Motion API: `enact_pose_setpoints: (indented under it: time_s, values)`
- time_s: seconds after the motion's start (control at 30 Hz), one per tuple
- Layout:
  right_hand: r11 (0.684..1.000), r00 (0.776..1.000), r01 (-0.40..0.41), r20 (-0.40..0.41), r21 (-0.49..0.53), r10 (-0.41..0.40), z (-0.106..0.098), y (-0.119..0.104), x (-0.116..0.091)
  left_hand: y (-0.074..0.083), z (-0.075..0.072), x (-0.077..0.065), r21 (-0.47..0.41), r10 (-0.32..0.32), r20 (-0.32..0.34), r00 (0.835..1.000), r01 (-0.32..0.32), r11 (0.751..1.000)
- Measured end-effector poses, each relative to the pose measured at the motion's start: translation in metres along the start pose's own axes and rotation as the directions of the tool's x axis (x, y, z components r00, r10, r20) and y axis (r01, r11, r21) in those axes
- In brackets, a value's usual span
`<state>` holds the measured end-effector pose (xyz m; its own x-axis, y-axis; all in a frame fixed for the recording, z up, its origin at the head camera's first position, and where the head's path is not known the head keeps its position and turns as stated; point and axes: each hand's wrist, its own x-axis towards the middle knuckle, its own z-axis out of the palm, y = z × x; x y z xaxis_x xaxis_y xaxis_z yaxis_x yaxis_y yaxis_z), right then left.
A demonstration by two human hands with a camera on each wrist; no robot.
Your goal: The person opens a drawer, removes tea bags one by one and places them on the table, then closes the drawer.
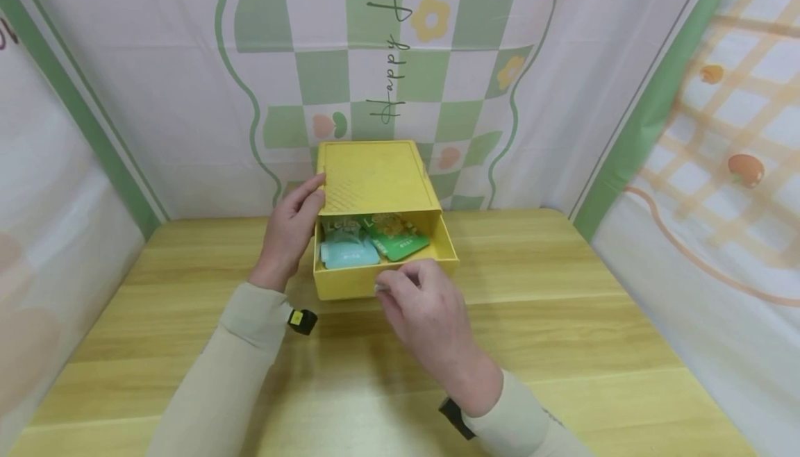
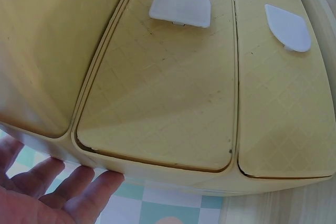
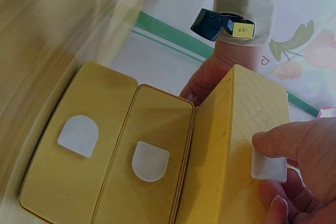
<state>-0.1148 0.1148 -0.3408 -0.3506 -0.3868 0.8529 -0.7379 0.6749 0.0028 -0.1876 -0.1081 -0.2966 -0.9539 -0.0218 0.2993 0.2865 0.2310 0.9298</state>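
A yellow drawer box [image 1: 378,178] stands against the back cloth, its top drawer [image 1: 346,283] pulled out toward me. My right hand [image 1: 431,314] is at the drawer's front, pinching its white handle [image 3: 269,169] between thumb and fingers. My left hand [image 1: 290,231] holds the box's left side, with its fingertips along the edge in the left wrist view. Inside the drawer lie a light blue packet [image 1: 350,253] and a green packet [image 1: 400,240]; the top panel partly hides what is behind them.
Two lower drawers with white handles [image 2: 181,6] are closed under the pulled one. The box rests on a wooden table [image 1: 562,318]. Printed cloth [image 1: 150,82] hangs behind and at both sides. Each wrist wears a small black device [image 1: 303,321].
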Motion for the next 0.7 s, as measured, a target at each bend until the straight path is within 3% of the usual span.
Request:
enact_pose_setpoints:
  time_s: [0.7]
  values:
    - [1.000, 1.000, -0.003, -0.003, 0.013, 0.003, -0.0028, -0.0032, -0.0018, -0.0010, -0.0010, 0.0030, -0.005, -0.001, 0.005, 1.000, 0.001, 1.000]
